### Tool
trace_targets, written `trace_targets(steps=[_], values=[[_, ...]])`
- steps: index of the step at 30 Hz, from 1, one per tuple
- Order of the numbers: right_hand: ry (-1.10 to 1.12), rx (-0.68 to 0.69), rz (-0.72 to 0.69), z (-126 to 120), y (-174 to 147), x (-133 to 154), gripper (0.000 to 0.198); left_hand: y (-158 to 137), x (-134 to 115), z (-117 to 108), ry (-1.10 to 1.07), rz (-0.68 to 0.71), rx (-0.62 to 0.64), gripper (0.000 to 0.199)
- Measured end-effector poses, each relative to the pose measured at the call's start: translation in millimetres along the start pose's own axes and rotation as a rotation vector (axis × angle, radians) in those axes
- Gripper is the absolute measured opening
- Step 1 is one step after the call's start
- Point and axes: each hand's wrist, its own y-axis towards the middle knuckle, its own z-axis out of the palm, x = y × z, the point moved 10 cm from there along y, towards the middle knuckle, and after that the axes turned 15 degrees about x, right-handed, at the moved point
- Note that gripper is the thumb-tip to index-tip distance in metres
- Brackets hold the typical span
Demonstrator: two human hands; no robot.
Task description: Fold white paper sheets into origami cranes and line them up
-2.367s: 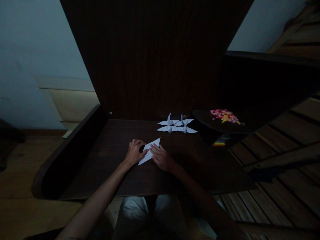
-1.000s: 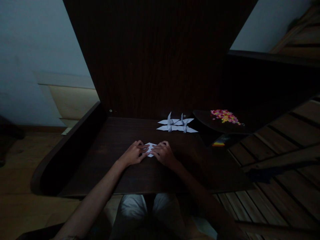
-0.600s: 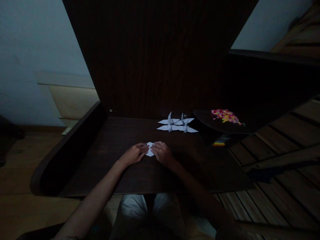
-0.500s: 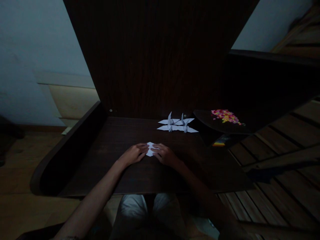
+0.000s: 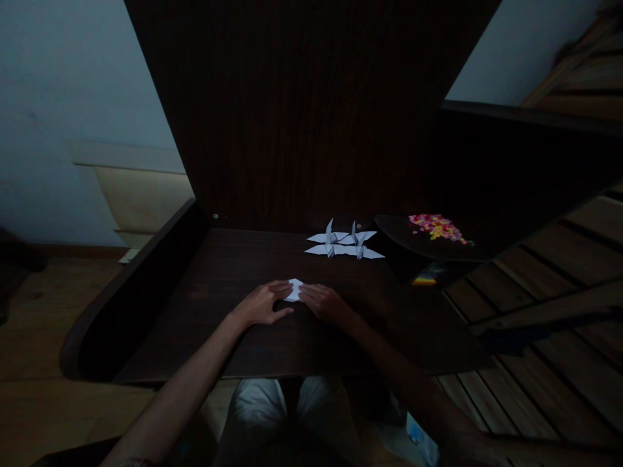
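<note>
A small piece of folded white paper [image 5: 294,290] lies flat on the dark desk, partly covered by fingers from both sides. My left hand [image 5: 265,302] rests its outstretched fingers on the paper's left part, with the thumb spread apart on the desk. From the right, my right hand [image 5: 324,300] lays its extended fingers over the paper's other edge; its thumb is hard to make out in the dim light. Beyond the hands, several white paper cranes [image 5: 344,249] stand close together in two rows.
Small pink, red and yellow pieces [image 5: 438,228] are heaped on a raised corner shelf [image 5: 396,227] at right. Below that shelf sits a yellow-and-red striped object [image 5: 425,279]. A raised side panel [image 5: 131,292] bounds the desk [image 5: 214,272] on the left; a tall dark back panel [image 5: 311,117] rises behind.
My left thumb has come off the paper and spread toward me. The right fingers have drawn together at the paper's right edge. The cranes have stayed in place.
</note>
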Motion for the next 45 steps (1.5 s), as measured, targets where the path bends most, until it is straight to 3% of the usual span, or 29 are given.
trace_targets(steps=[9, 13, 15, 17, 21, 23, 26, 29, 32, 35, 38, 41, 45], values=[[0.012, -0.062, 0.031, -8.2, 3.3, 3.1, 0.024, 4.7, 1.8, 0.7, 0.049, 0.013, -0.058, 0.038], [0.110, -0.080, 0.045, -22.0, 8.4, -1.7, 0.027, 4.1, 4.0, -6.1, -0.053, 0.011, -0.103, 0.032], [0.196, -0.168, 0.057, -38.9, 7.1, -6.3, 0.024, 2.5, 7.9, -13.4, -0.169, -0.025, -0.148, 0.031], [0.299, -0.343, 0.138, -61.6, -1.6, -18.5, 0.023, -0.6, 16.3, -21.2, -0.317, -0.105, -0.205, 0.030], [0.503, -0.644, 0.366, -83.2, -25.9, -46.5, 0.043, -10.3, 42.0, -26.3, -0.661, -0.300, -0.331, 0.034], [0.641, -0.729, 0.445, -76.6, -32.0, -58.5, 0.050, -15.3, 56.6, -21.6, -0.847, -0.380, -0.398, 0.037], [0.963, -0.763, 0.483, -47.1, -25.5, -73.3, 0.054, -21.0, 73.9, -8.7, -1.098, -0.466, -0.484, 0.043], [1.297, -0.668, 0.512, -8.0, -5.3, -76.6, 0.061, -19.4, 75.7, 3.5, -1.287, -0.472, -0.488, 0.047], [1.484, -0.507, 0.535, 18.3, 14.3, -65.4, 0.052, -12.6, 64.2, 11.0, -1.404, -0.428, -0.404, 0.044], [1.590, -0.500, 0.530, 22.4, 19.3, -56.6, 0.041, -5.5, 51.1, 15.7, -1.477, -0.385, -0.294, 0.036], [1.657, -0.485, 0.553, 21.7, 16.8, -53.3, 0.038, -1.5, 47.3, 16.3, -1.590, -0.342, -0.283, 0.028], [1.705, -0.433, 0.588, 22.9, 13.3, -52.1, 0.037, 2.4, 45.5, 18.5, -1.684, -0.300, -0.264, 0.031], [1.774, -0.427, 0.600, 25.1, 10.4, -50.9, 0.037, 1.4, 44.9, 20.6, -1.622, -0.317, -0.250, 0.034]])
